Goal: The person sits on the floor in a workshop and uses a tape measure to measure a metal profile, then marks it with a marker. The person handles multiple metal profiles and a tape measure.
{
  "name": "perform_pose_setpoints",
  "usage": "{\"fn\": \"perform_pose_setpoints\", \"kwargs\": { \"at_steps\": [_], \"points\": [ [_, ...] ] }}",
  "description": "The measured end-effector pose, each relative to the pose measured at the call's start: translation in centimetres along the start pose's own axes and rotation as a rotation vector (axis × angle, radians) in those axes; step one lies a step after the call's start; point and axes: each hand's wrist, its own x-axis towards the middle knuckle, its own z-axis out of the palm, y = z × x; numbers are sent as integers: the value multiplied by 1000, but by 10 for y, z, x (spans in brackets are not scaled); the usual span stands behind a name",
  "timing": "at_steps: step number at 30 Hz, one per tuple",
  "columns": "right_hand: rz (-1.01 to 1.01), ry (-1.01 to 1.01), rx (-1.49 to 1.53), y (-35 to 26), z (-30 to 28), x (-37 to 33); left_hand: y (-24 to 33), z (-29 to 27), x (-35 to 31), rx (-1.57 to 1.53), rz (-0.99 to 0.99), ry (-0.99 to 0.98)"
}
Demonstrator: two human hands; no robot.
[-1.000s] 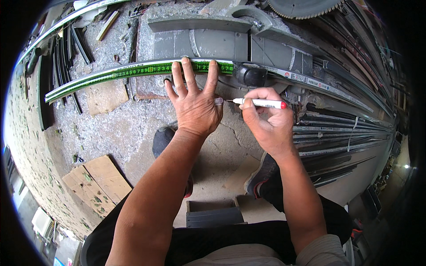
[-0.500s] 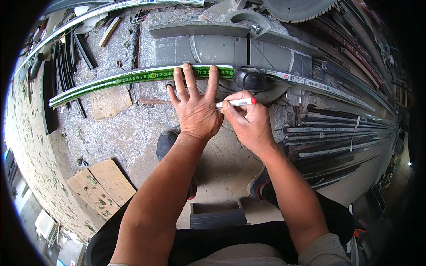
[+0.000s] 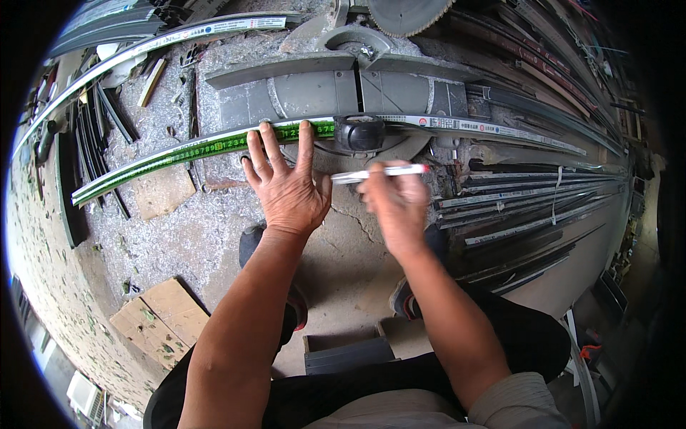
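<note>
A green tape measure blade (image 3: 189, 154) runs along a long white-edged profile strip (image 3: 493, 130). Its black case (image 3: 362, 134) rests at the blade's right end, in front of the saw. Spread flat, the fingers of my left hand (image 3: 289, 191) press their tips on the blade left of the case. My right hand (image 3: 396, 207), blurred by motion, grips a white marker pen (image 3: 409, 170) with a red end pointing right. The pen's other end lies close to my left thumb; whether they touch I cannot tell.
Behind the strip stands a grey mitre saw base (image 3: 314, 93), with a round toothed saw blade (image 3: 411, 13) beyond. Bundled profiles (image 3: 529, 200) lie at right, dark offcuts (image 3: 89, 136) at left. Flattened cardboard (image 3: 161, 318) is at lower left, a grey channel piece (image 3: 349, 355) between my feet.
My right hand has moved rightward with the marker pen, away from my left hand. The left hand keeps its place on the tape. The whole view has shifted somewhat.
</note>
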Motion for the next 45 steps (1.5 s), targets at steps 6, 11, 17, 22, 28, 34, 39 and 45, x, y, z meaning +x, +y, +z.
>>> {"fn": "perform_pose_setpoints", "kwargs": {
  "at_steps": [6,11,17,22,28,34,39,45],
  "points": [
    [271,361,163,40,-76,-8,2,-7,0,-12,-6,-11],
    [633,312,31,81,-95,-12,4,-7,2,-59,-12,-20],
    [-168,309,-674,39,-59,6,4,-12,1,-11,-21,-37],
    [-550,-51,-937,-51,-7,37,6,-18,2,4,-29,-60],
    [-354,-278,-1173,-74,13,69,7,-33,6,48,-21,-75],
    [-347,-360,-1254,-77,19,73,-4,-54,19,45,65,-67],
    [-308,-410,-1266,-82,20,77,-25,-88,50,67,105,-181],
    [-285,-456,-1232,-82,15,79,-94,-117,80,193,129,-344]
  ]
}}
